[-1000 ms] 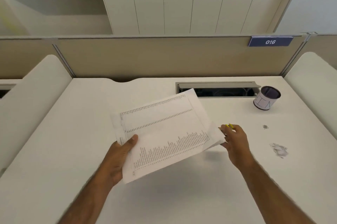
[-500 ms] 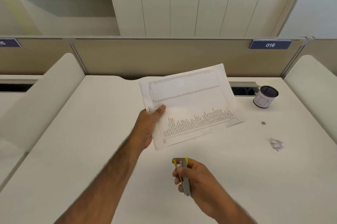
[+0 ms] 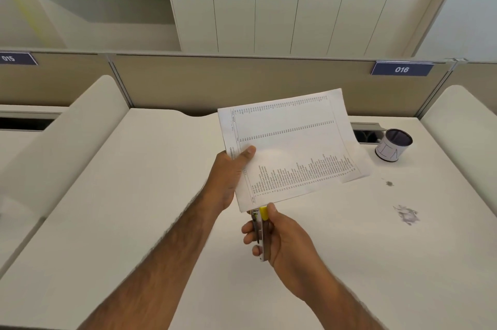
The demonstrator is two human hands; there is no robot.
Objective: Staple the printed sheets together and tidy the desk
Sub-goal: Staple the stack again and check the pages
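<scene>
The printed sheets (image 3: 290, 147), white pages with columns of small text, are held up over the white desk (image 3: 134, 195). My left hand (image 3: 228, 176) grips their left edge, thumb on top. My right hand (image 3: 279, 241) is closed around a small stapler (image 3: 261, 233) with a metal body and a yellow tip. The stapler's tip touches the sheets' near left corner, just below my left hand.
A small cup (image 3: 393, 144) wrapped in white paper stands at the back right beside a cable slot (image 3: 367, 132). A crumpled scrap (image 3: 407, 215) and a dark speck (image 3: 389, 183) lie on the desk's right side. Padded dividers flank the desk; a partition closes the back.
My right hand has brought the stapler from low on the desk up to the sheets' near corner. The sheets stay raised in my left hand.
</scene>
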